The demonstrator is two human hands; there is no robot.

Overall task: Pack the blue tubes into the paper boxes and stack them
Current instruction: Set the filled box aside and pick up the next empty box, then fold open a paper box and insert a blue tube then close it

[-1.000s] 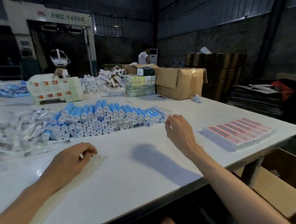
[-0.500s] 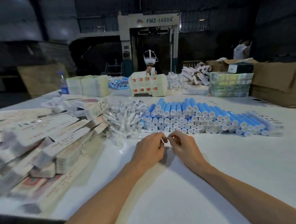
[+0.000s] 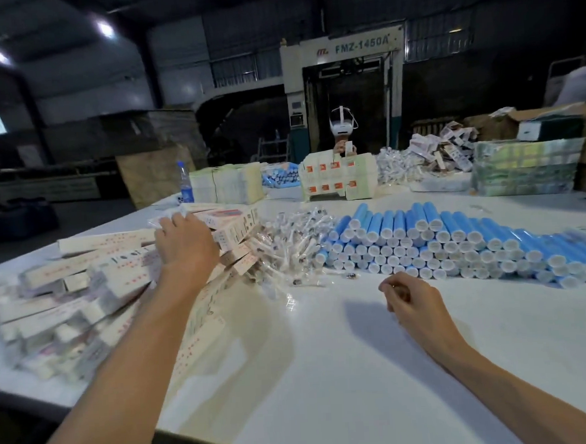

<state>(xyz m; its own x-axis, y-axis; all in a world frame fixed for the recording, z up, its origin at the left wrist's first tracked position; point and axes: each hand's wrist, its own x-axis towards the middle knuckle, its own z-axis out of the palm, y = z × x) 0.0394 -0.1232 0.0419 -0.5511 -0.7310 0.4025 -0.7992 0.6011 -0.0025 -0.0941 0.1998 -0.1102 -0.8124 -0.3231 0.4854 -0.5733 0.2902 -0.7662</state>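
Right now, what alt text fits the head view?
The left hand reaches onto a heap of paper boxes at left, while the right hand, fingers curled, hovers over the white table. Stacked blue tubes lie at right, a pile of clear-wrapped parts between them and the boxes.

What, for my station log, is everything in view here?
tubes: many, blue with white caps, piled right of centre
boxes: many, white with red print, heaped at left
packets: a heap, clear, between boxes and tubes
bottle: one, blue label, far left of table
packed stack: one, pale with red marks, far centre
table: one, white, under everything
machine: one, grey, behind the table
person: one, in white headset, across the table
left hand: one, on the box heap, grip unclear
right hand: one, fingers curled, near the tubes
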